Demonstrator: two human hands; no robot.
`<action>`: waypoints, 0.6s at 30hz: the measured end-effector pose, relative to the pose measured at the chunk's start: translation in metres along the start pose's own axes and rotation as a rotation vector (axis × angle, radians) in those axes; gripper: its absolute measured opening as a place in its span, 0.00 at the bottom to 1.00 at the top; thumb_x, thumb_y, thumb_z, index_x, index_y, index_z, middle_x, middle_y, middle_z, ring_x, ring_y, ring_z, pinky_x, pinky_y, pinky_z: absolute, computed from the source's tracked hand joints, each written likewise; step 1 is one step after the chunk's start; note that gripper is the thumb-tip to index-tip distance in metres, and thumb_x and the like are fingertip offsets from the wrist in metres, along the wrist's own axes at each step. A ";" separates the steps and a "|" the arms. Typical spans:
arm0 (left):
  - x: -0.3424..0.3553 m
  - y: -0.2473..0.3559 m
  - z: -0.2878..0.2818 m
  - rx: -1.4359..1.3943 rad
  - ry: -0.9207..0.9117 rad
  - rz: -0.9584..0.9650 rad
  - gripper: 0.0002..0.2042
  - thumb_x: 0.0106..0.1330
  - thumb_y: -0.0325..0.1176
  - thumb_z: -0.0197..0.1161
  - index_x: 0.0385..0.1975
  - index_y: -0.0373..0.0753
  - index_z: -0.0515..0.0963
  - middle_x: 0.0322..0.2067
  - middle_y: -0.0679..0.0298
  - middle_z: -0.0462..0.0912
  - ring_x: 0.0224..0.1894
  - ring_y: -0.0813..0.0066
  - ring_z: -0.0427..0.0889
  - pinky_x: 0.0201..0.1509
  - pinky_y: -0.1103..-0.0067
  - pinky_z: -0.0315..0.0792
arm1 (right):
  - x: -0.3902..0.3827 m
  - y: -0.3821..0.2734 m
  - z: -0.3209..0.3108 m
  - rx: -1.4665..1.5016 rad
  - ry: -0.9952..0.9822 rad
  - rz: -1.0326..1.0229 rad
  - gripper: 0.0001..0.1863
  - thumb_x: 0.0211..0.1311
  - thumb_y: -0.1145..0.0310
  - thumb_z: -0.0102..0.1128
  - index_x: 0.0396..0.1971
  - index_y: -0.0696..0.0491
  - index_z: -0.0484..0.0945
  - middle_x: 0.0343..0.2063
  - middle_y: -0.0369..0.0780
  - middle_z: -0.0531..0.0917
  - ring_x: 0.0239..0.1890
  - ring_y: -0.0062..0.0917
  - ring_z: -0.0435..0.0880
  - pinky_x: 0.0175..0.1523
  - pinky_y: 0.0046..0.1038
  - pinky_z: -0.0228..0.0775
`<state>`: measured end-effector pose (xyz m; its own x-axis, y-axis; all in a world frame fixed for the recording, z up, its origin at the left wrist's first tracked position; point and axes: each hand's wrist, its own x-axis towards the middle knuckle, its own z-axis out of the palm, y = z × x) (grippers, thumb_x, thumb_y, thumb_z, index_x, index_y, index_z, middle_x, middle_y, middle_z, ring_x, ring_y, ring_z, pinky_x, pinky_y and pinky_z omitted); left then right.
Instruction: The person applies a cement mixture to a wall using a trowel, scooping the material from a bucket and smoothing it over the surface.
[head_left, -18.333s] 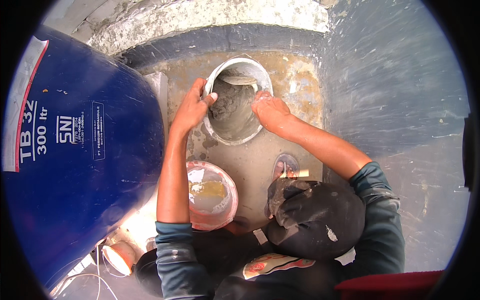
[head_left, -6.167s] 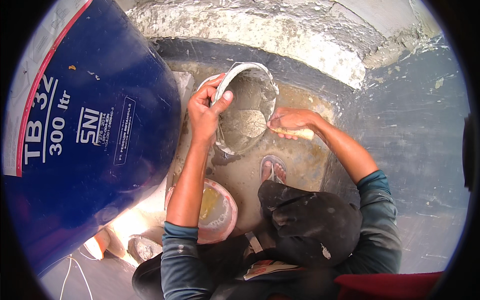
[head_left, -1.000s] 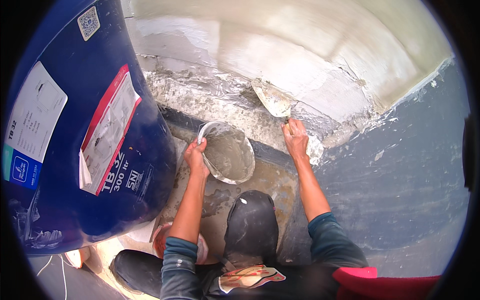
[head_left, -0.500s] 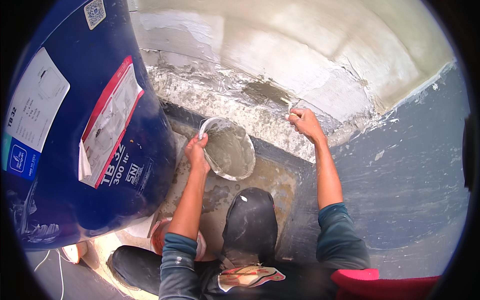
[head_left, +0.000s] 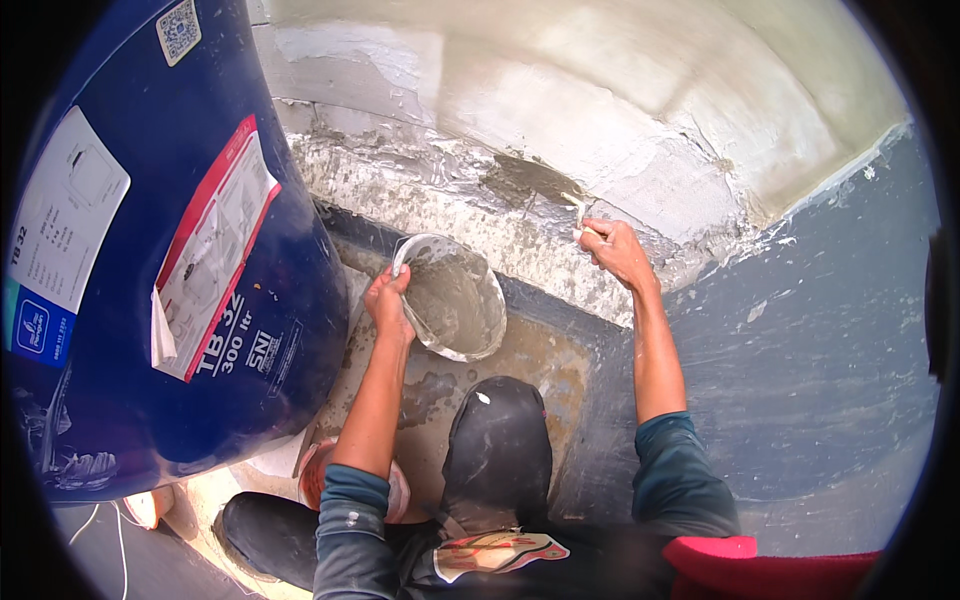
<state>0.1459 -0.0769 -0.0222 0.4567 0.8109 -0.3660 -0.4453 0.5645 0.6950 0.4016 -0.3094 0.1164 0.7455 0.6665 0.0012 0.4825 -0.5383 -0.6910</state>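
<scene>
Left hand (head_left: 387, 299), fingers clamped on a bucket (head_left: 465, 355) at its rim, right of the blue tank (head_left: 290, 250). Right hand (head_left: 618, 252), fingers closed around the trowel (head_left: 578, 209) beside a dark patch (head_left: 528, 180) on the wall (head_left: 540, 80); the blade, apparently edge-on, is indistinct.

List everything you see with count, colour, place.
Bucket: one, whitish, left of centre
Mortar: one, grey, in bucket
Trowel: one, pale, upper middle
Pale wall: one, cream, top
Wet patch: one, grey, on pale wall
Dark wall: one, grey, right
Floor: one, brownish, centre
Tank: one, blue, left
Labels: three, multicoloured, on tank
Tub: one, pinkish, lower left-centre
Container: one, orange, lower left
Cord: count unclear, white, lower left
Red item: one, lower right
Legs: two, black, bottom
Left hand: one, teal sleeve, gripping bucket
Right hand: one, teal sleeve, gripping trowel
</scene>
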 end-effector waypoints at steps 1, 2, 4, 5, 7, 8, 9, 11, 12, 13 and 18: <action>0.000 -0.003 0.002 0.003 -0.005 -0.010 0.06 0.65 0.26 0.68 0.39 0.35 0.81 0.37 0.62 0.85 0.38 0.72 0.83 0.48 0.75 0.77 | 0.004 0.012 0.008 -0.099 0.016 -0.117 0.20 0.63 0.58 0.63 0.40 0.63 0.84 0.24 0.43 0.84 0.24 0.25 0.80 0.35 0.34 0.74; 0.000 -0.006 0.005 0.005 -0.010 -0.020 0.06 0.65 0.25 0.68 0.39 0.35 0.81 0.37 0.62 0.85 0.38 0.72 0.83 0.48 0.75 0.77 | 0.011 0.030 0.020 -0.199 0.032 -0.233 0.21 0.63 0.58 0.63 0.41 0.64 0.84 0.25 0.44 0.85 0.26 0.26 0.81 0.38 0.35 0.74; -0.003 -0.004 0.005 0.011 -0.002 -0.020 0.06 0.65 0.25 0.68 0.39 0.35 0.81 0.37 0.62 0.85 0.38 0.72 0.83 0.49 0.74 0.77 | 0.018 0.022 0.031 -0.268 -0.006 -0.258 0.23 0.62 0.59 0.62 0.46 0.65 0.82 0.26 0.46 0.84 0.30 0.30 0.82 0.45 0.37 0.75; -0.004 -0.003 0.006 0.012 0.000 -0.022 0.06 0.65 0.25 0.68 0.40 0.35 0.81 0.37 0.63 0.85 0.38 0.72 0.83 0.49 0.74 0.77 | 0.023 0.019 0.022 -0.227 -0.036 -0.171 0.23 0.63 0.59 0.62 0.47 0.65 0.82 0.26 0.45 0.83 0.29 0.29 0.82 0.44 0.36 0.75; 0.001 -0.003 0.000 0.005 0.026 -0.013 0.07 0.64 0.24 0.68 0.41 0.34 0.82 0.37 0.63 0.86 0.37 0.74 0.83 0.47 0.76 0.76 | 0.026 -0.002 0.002 -0.137 -0.104 -0.004 0.22 0.63 0.59 0.62 0.47 0.64 0.83 0.25 0.43 0.83 0.27 0.26 0.80 0.40 0.34 0.75; 0.005 -0.003 -0.004 0.002 0.040 -0.010 0.08 0.64 0.23 0.69 0.42 0.34 0.83 0.37 0.64 0.86 0.36 0.75 0.83 0.46 0.77 0.76 | 0.020 -0.014 -0.001 0.043 -0.037 0.048 0.21 0.64 0.59 0.63 0.44 0.64 0.84 0.24 0.39 0.82 0.23 0.22 0.78 0.32 0.29 0.72; 0.006 -0.005 -0.004 -0.004 0.032 -0.017 0.08 0.64 0.23 0.69 0.42 0.34 0.83 0.37 0.64 0.86 0.37 0.75 0.82 0.46 0.78 0.76 | 0.017 -0.015 -0.006 0.079 -0.032 0.048 0.22 0.64 0.59 0.64 0.46 0.64 0.83 0.24 0.38 0.82 0.23 0.20 0.77 0.30 0.27 0.71; 0.009 -0.007 -0.005 -0.016 0.017 -0.029 0.09 0.64 0.23 0.69 0.42 0.33 0.82 0.37 0.64 0.86 0.37 0.75 0.82 0.47 0.78 0.76 | 0.012 -0.013 -0.014 0.153 -0.023 0.046 0.24 0.63 0.58 0.65 0.50 0.63 0.83 0.25 0.37 0.82 0.21 0.18 0.76 0.27 0.24 0.69; 0.008 -0.007 -0.004 -0.013 0.018 -0.031 0.09 0.64 0.24 0.69 0.42 0.33 0.82 0.37 0.64 0.86 0.37 0.75 0.82 0.47 0.78 0.75 | 0.009 -0.007 -0.014 0.158 0.012 0.022 0.26 0.63 0.57 0.66 0.53 0.63 0.82 0.25 0.37 0.82 0.20 0.18 0.75 0.27 0.24 0.70; 0.008 -0.007 -0.003 -0.010 0.019 -0.031 0.09 0.64 0.24 0.69 0.42 0.33 0.82 0.37 0.64 0.86 0.38 0.75 0.82 0.47 0.78 0.75 | 0.005 -0.002 -0.011 0.189 0.041 0.025 0.26 0.63 0.57 0.66 0.53 0.63 0.82 0.25 0.37 0.82 0.20 0.18 0.75 0.27 0.25 0.70; 0.010 -0.008 -0.003 0.007 0.018 -0.019 0.09 0.62 0.20 0.67 0.42 0.32 0.82 0.37 0.63 0.86 0.38 0.74 0.82 0.46 0.77 0.76 | -0.011 0.025 0.032 0.053 0.002 -0.056 0.20 0.66 0.58 0.61 0.41 0.64 0.83 0.24 0.37 0.83 0.20 0.17 0.76 0.26 0.24 0.69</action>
<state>0.1518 -0.0723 -0.0330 0.4512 0.8028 -0.3898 -0.4317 0.5786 0.6920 0.3909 -0.3135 0.0754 0.7187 0.6940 0.0426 0.4988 -0.4720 -0.7270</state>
